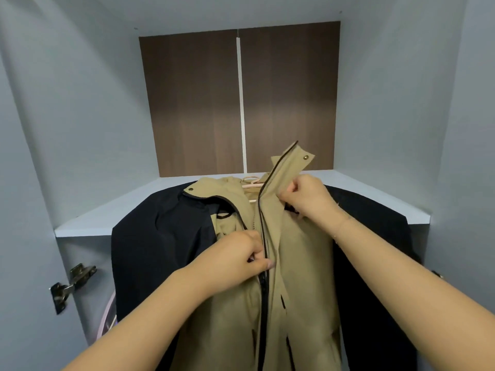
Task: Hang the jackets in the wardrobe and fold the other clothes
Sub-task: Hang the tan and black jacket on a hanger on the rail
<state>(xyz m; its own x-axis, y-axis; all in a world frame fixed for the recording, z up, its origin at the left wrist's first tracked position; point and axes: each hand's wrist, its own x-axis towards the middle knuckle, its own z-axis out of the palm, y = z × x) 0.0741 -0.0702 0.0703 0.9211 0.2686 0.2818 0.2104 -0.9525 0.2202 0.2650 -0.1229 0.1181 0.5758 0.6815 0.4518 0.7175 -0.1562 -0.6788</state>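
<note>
Grey wardrobe [80,129] holds a khaki zip-front jacket [302,263] hanging before dark garments [160,236]. Left hand [235,255] fingers [263,262] pinch its black zipper [263,290]; right hand [308,196] grips the collar flap above them.

A metal door hinge [71,283] sits on the left grey panel [32,183].

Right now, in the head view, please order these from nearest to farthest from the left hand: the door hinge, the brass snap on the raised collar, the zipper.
From the left hand:
1. Zipper: at its fingertips, centre of the tan jacket.
2. Brass snap: above and right, on the raised collar.
3. Door hinge: far left, on the wardrobe side.
</note>
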